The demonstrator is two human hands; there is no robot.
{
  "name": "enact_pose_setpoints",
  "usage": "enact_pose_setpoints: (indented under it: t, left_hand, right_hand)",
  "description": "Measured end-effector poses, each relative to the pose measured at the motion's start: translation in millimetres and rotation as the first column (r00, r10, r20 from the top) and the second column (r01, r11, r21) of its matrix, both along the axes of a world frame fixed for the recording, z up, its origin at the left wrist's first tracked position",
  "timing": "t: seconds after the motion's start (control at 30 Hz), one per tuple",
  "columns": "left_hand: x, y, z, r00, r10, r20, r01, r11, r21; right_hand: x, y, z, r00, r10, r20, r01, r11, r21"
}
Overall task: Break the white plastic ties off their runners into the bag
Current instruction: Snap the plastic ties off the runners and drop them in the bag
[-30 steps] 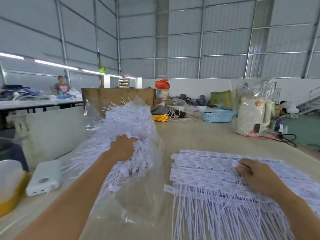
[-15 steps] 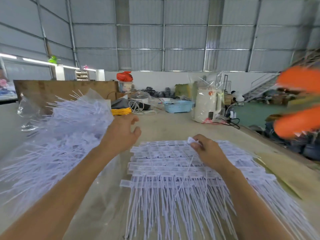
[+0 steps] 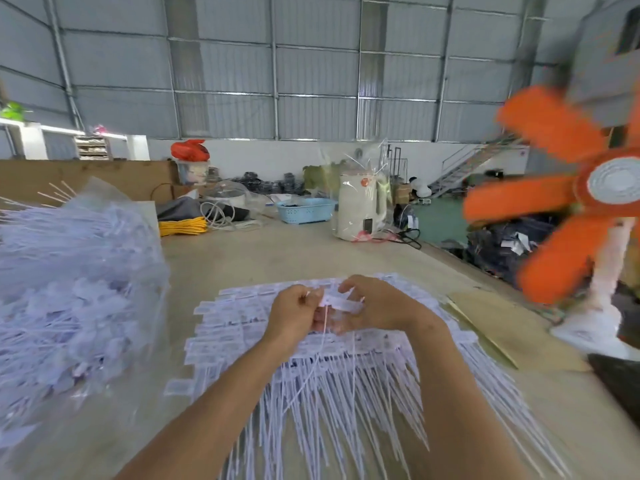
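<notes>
L hand (image 3: 294, 311) left bag (image 3: 79, 289), now both hands on tie (image 3: 341, 303)

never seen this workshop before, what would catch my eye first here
The blurred orange fan at far right grabs attention first. Next, both hands, left hand and right hand, pinch a white tie strip above the spread pile of ties, with the stuffed clear bag at left.

The left hand (image 3: 294, 315) is off the bag (image 3: 76, 292) now and has come across to meet the right hand (image 3: 375, 306) over the stack of ties (image 3: 346, 368); both pinch one strip (image 3: 341, 302), lifted clear of the stack.
</notes>
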State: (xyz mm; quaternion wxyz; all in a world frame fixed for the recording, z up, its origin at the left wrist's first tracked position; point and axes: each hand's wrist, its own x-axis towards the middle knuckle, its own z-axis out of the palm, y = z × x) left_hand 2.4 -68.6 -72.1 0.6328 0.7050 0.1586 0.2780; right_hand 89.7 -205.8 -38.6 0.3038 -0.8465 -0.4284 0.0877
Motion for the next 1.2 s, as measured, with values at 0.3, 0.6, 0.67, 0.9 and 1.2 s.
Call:
enact_pose_setpoints:
  t: [0.3, 0.6, 0.67, 0.9, 1.2]
  left_hand:
    - [-2, -6, 9, 0.983, -0.109, 0.148, 0.158, 0.914, -0.375]
    - [-20, 14, 21, 0.993, -0.041, 0.108, 0.06, 0.982, -0.18]
    - [-21, 12, 15, 0.99, -0.034, 0.135, 0.045, 0.996, -0.079]
    - [-19, 12, 11, 0.998, -0.01, 0.054, 0.007, 0.999, 0.05]
    - [-17, 21, 21, 0.996, 0.062, -0.063, -0.048, 0.977, 0.209]
  right_hand:
    - [-4, -29, 32, 0.984, -0.131, 0.121, 0.093, 0.957, 0.276]
    - [-22, 4, 10, 0.996, 0.073, -0.048, -0.059, 0.97, 0.237]
    - [-27, 15, 3, 0.995, 0.084, -0.046, -0.073, 0.975, 0.208]
    - [-32, 32, -5, 0.995, 0.086, 0.054, -0.097, 0.959, 0.268]
    - [-25, 29, 0, 0.986, 0.034, 0.161, -0.076, 0.962, 0.264]
